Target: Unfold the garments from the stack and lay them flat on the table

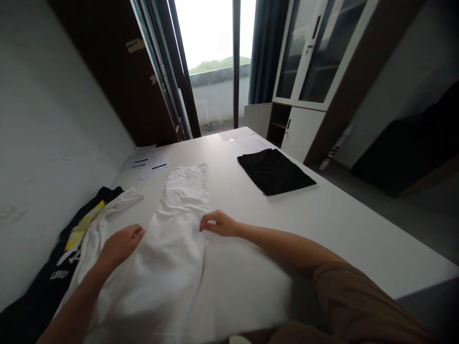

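Observation:
A white garment [175, 229] lies lengthwise on the white table [340, 224], narrow at its far end, wrinkled and wider toward me. My right hand [219, 223] is closed in a pinch at the garment's right edge, with cloth at its fingertips. To the left of the garment is my left hand [124, 241], its fingers curled together; whether cloth is between them is too small to tell. The near part of the white cloth is blurred and spreads to the right below my right forearm.
Folded black cloth [274, 171] lies at the right rear of the table. Papers [156, 162] with pens are at the far left, more papers [247, 141] at the far end. Black, yellow and white clothes [84, 224] are heaped along the left wall. A cabinet [304, 129] stands beyond.

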Demonstrator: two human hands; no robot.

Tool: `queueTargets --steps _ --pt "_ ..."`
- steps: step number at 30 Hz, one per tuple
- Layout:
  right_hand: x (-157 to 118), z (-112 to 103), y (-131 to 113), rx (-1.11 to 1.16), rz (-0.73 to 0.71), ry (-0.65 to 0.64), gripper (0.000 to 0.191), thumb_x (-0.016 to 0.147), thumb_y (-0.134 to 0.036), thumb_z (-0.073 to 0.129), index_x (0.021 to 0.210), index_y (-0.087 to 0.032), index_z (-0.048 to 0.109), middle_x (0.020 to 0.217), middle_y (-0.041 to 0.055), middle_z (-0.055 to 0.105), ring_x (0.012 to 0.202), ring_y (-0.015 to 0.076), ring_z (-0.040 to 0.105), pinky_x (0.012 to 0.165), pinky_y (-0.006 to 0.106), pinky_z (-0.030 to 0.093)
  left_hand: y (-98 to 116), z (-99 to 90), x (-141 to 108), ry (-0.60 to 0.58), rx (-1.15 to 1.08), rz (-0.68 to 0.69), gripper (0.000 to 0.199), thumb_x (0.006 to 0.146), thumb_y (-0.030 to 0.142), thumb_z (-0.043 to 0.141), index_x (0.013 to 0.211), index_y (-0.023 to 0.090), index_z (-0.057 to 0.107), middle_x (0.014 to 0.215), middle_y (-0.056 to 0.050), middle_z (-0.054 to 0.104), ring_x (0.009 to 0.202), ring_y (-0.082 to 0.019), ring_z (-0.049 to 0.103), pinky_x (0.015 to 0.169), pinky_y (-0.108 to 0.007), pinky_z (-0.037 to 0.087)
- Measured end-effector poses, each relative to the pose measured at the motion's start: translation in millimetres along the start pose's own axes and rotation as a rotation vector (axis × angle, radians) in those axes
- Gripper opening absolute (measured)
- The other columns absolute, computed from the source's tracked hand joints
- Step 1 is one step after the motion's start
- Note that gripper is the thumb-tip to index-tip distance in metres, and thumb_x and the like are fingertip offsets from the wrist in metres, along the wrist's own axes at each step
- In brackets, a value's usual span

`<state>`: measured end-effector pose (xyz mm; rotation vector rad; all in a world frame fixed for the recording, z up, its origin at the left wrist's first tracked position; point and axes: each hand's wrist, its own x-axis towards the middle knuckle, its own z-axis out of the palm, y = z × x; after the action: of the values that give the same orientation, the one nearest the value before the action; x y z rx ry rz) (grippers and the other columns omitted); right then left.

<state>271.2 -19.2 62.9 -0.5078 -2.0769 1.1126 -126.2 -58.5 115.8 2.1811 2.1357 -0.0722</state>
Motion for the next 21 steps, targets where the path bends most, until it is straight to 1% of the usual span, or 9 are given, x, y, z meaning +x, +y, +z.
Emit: queueTargets --steps 3,6,9,11,12,14,16,18,21 --pt "2 -25 33 -0.105 0.167 0.286 0.028 0.098 -0.037 0.056 0.084 -0.018 0.072 0.081 0.0031 0.075 0.074 0.0154 0.067 0.063 0.023 0.047 79 15.9 27 0.133 -0.095 0.316 0.038 0.100 0.042 0.042 0.119 0.021 0.067 0.128 -0.010 0.069 0.120 -0.025 0.062 0.108 -0.038 0.045" --pt "0 -47 62 -0.168 0.252 0.521 0.029 0.097 -0.036 0.054 0.078 -0.019 0.068 0.076 0.0021 0.073 0.070 0.0151 0.065 0.067 0.025 0.048 163 44.8 52 0.139 -0.109 0.488 0.040 0.098 0.037 0.053 0.132 0.021 0.063 0.144 -0.013 0.059 0.137 -0.027 0.050 0.119 -0.044 0.035" --pt "-3 -59 74 -0.224 0.261 0.650 0.030 0.098 -0.039 0.052 0.080 -0.020 0.067 0.075 0.0016 0.072 0.069 0.0149 0.063 0.070 0.027 0.049 237 68.6 81 0.082 -0.092 0.455 0.052 0.098 0.047 0.055 0.145 0.026 0.055 0.159 -0.014 0.044 0.149 -0.035 0.034 0.121 -0.067 0.019" --pt "-5 -61 75 -0.269 0.258 0.643 0.029 0.097 -0.039 0.053 0.081 -0.020 0.068 0.075 0.0011 0.072 0.069 0.0148 0.062 0.069 0.026 0.048 269 76.1 105 0.032 -0.117 0.344 0.059 0.100 0.055 0.049 0.152 0.026 0.049 0.164 -0.015 0.036 0.153 -0.039 0.025 0.117 -0.075 0.016" --pt "-6 -60 74 -0.288 0.255 0.620 0.028 0.097 -0.039 0.053 0.081 -0.020 0.068 0.075 0.0008 0.072 0.069 0.0146 0.061 0.068 0.026 0.047 279 77.6 118 0.025 -0.128 0.288 0.061 0.100 0.056 0.046 0.154 0.026 0.046 0.166 -0.015 0.033 0.154 -0.040 0.022 0.116 -0.076 0.016" --pt "-7 -57 72 -0.308 0.238 0.565 0.027 0.097 -0.038 0.054 0.080 -0.020 0.067 0.074 0.0004 0.071 0.067 0.0139 0.061 0.065 0.025 0.045 281 78.2 142 0.053 -0.133 0.194 0.063 0.102 0.055 0.041 0.157 0.025 0.042 0.168 -0.015 0.028 0.156 -0.039 0.016 0.116 -0.076 0.015" --pt "-8 -54 69 -0.314 0.216 0.514 0.027 0.097 -0.036 0.054 0.080 -0.020 0.067 0.074 0.0001 0.071 0.066 0.0132 0.061 0.064 0.024 0.044 263 78.4 161 0.107 -0.120 0.113 0.062 0.103 0.054 0.037 0.158 0.024 0.041 0.169 -0.015 0.027 0.156 -0.039 0.014 0.116 -0.076 0.014" --pt "-9 -51 67 -0.322 0.214 0.482 0.026 0.098 -0.035 0.054 0.080 -0.020 0.067 0.074 -0.0001 0.071 0.065 0.0128 0.060 0.064 0.023 0.044 226 79.7 172 0.157 -0.094 0.031 0.062 0.104 0.052 0.033 0.157 0.022 0.043 0.168 -0.015 0.029 0.155 -0.039 0.018 0.117 -0.074 0.014" --pt "-10 -47 66 -0.366 0.218 0.452 0.025 0.098 -0.033 0.055 0.079 -0.021 0.067 0.074 -0.0003 0.070 0.066 0.0129 0.059 0.065 0.024 0.043 143 81.0 172 0.195 -0.052 -0.093 0.061 0.103 0.052 0.033 0.155 0.020 0.045 0.165 -0.017 0.034 0.152 -0.040 0.026 0.117 -0.070 0.020"
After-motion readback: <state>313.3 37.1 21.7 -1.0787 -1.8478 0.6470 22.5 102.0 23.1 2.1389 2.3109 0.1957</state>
